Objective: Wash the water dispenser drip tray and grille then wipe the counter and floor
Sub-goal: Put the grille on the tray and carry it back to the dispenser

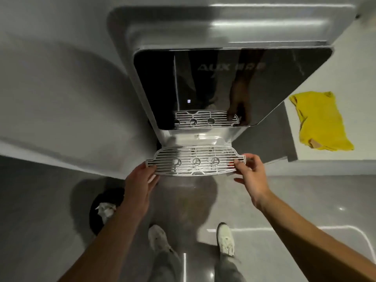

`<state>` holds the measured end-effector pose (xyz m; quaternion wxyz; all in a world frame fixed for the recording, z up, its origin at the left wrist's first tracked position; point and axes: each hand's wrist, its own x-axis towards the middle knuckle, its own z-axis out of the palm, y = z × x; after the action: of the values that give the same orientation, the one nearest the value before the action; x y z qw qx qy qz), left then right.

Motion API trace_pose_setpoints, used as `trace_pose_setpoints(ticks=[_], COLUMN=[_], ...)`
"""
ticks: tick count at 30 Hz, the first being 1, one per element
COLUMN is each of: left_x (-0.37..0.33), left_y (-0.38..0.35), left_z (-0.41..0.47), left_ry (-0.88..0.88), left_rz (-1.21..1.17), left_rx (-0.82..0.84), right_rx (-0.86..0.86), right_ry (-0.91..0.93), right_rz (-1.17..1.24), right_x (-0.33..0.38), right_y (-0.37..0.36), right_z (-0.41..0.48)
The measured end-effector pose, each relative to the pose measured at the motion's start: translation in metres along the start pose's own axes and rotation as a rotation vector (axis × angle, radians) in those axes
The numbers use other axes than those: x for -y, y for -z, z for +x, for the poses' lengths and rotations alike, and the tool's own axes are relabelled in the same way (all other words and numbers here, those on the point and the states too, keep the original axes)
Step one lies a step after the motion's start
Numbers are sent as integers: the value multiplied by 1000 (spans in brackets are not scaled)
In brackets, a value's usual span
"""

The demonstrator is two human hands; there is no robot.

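A silvery slotted grille (195, 161) with three round rings is held level in front of the water dispenser (223, 78), just below its glossy black front panel. My left hand (140, 181) grips the grille's left end. My right hand (251, 171) pinches its right end between thumb and fingers. The panel mirrors the grille and a hand. The recess behind the grille shows pale; the drip tray itself I cannot make out.
A yellow cloth (319, 121) lies on the white counter (345, 58) to the right of the dispenser. A dark bin (105, 210) with crumpled paper stands on the grey floor (40, 220) at the left. My two shoes are below.
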<state>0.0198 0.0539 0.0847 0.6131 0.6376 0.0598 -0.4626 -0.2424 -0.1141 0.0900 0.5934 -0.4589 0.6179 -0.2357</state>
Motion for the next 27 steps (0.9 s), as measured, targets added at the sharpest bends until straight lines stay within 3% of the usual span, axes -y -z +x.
trace_pose_setpoints(ticks=[5, 20, 24, 27], left_x=[22, 57, 60, 64], left_y=[-15, -40, -33, -37], left_z=[63, 116, 127, 123], left_ry=[-46, -126, -114, -167], left_rz=[233, 353, 411, 459], left_rx=[-34, -166, -109, -191], right_rx=[-89, -141, -149, -151], right_ry=[-22, 111, 103, 100], right_rz=[39, -152, -183, -183], right_x=[-34, -64, -61, -62], right_y=[-24, -39, -43, -40], right_z=[55, 119, 124, 126])
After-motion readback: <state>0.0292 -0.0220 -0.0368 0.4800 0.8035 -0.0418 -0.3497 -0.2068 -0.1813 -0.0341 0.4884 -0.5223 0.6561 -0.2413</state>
